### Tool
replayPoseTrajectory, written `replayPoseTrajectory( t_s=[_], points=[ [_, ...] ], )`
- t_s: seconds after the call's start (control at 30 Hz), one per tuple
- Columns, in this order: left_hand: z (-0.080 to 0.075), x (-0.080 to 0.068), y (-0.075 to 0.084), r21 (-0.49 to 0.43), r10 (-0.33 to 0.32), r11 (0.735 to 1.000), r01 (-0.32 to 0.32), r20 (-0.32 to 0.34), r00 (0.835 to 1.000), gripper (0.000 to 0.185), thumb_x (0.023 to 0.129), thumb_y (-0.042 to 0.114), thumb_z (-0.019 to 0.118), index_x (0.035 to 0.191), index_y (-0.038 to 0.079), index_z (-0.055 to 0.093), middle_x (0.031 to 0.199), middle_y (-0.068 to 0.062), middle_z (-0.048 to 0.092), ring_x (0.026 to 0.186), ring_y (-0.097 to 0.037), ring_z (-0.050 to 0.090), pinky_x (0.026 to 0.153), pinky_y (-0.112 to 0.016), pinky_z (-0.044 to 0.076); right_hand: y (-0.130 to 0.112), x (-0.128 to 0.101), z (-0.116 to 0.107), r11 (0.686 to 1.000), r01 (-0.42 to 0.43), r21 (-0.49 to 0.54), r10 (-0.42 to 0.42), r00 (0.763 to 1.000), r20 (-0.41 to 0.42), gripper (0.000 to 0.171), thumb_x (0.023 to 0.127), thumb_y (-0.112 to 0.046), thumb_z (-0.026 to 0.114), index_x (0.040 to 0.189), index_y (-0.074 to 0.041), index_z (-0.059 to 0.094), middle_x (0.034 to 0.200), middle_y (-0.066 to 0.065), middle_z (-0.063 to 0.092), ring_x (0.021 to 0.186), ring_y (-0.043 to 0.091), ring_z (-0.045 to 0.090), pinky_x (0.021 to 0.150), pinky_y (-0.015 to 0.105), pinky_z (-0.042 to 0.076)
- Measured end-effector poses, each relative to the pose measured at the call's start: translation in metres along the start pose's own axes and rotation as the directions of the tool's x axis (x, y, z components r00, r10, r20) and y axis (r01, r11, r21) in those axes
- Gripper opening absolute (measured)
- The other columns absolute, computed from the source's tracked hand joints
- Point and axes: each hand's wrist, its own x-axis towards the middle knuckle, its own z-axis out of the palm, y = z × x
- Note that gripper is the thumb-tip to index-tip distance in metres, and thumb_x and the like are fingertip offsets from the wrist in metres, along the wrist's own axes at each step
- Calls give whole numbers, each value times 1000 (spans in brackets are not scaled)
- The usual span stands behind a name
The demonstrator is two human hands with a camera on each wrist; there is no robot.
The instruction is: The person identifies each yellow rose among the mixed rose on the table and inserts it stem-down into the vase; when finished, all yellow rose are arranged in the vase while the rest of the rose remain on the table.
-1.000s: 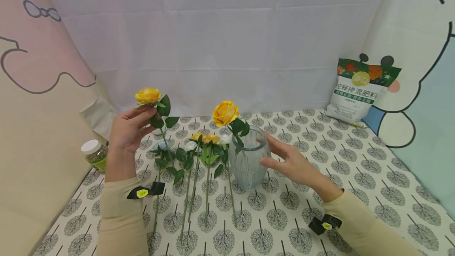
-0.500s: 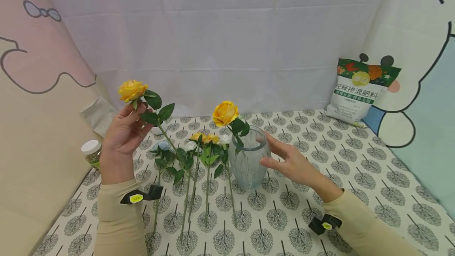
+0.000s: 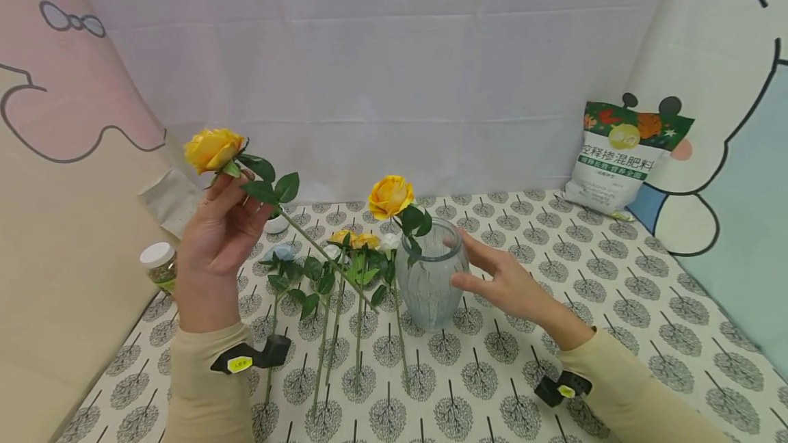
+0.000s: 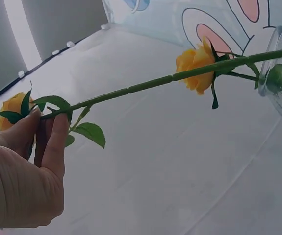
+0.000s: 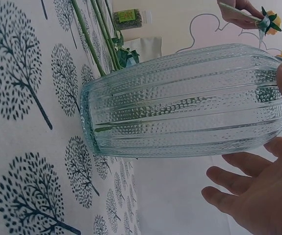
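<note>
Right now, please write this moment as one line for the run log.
left hand: pinches yellow rose, stem tilted toward vase | right hand: open, thumb on glass vase rim | vase: upright, one rose inside

**What's on my table**

My table (image 3: pixel 615 306) wears a white cloth printed with grey trees. A ribbed clear glass vase (image 3: pixel 429 279) stands at its middle. At nine o'clock from it lie long-stemmed yellow and white roses (image 3: pixel 345 272) in a row. Further towards nine, at the edge, stands a white-capped glass jar (image 3: pixel 161 266). At two o'clock a white fertiliser bag (image 3: pixel 622 156) leans against the backdrop.
</note>
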Motion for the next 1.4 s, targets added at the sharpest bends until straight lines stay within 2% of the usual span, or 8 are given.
replayPoseTrajectory(
  t_s=[0.23,0.53,0.83,0.97,1.07,1.2,1.27,1.4],
  points=[
    [16,-1,-20,-129,147,981,-145,2,989,13,91,-19,58,94,-10,66,90,-23,67,80,-35,70,80,-50,60,1,0,-1,1000,10,-2,-10,1000,0,80,97,-27,69,160,-12,20,155,5,41,142,31,37,115,50,29],
    [26,-1,-38,-149,316,934,-324,-75,946,17,88,-15,66,102,-5,68,91,-19,67,80,-32,70,76,-48,61,1,0,-2,1000,12,-4,-12,1000,1,81,97,-24,69,159,-9,20,156,5,40,142,32,37,115,51,28],
    [27,1,-46,-76,391,913,-400,-113,913,18,86,-12,70,102,-7,65,92,-20,69,78,-30,71,75,-44,61,1,0,-1,1000,20,0,-20,1000,2,81,96,-25,69,159,-8,19,156,6,40,142,30,37,115,46,29],
    [27,-1,-46,-110,395,905,-412,-147,907,16,87,-12,69,101,-7,65,92,-19,67,79,-30,70,75,-44,61,0,1,-1,1000,29,-1,-29,1000,7,82,97,-25,69,159,-7,19,155,6,41,142,30,37,115,45,29],
    [29,-3,-47,-58,436,892,-448,-153,887,13,88,-12,67,101,-7,67,93,-18,66,81,-29,69,73,-42,61,0,1,-1,1000,30,-3,-30,1000,6,82,97,-27,69,159,-7,19,155,6,41,142,30,37,115,46,30],
    [34,-4,-53,84,539,842,-533,-137,831,11,90,-14,65,98,-10,71,90,-18,67,81,-30,69,67,-40,62,1,2,-1,1000,31,0,-31,1000,6,83,97,-28,69,159,-8,18,155,6,40,142,30,38,114,47,30],
    [35,-4,-55,111,570,821,-560,-125,812,12,89,-16,64,96,-11,72,88,-19,67,79,-31,69,65,-40,62,1,2,-1,1000,30,3,-30,1000,8,83,97,-28,69,159,-9,18,155,6,40,141,30,39,114,48,31],
    [37,-3,-59,164,605,794,-586,-106,789,12,85,-16,68,93,-10,75,87,-19,68,78,-31,70,63,-40,61,1,1,0,1000,21,4,-21,1000,8,83,97,-28,69,159,-9,18,156,5,40,141,30,39,114,48,31]
  ],
)
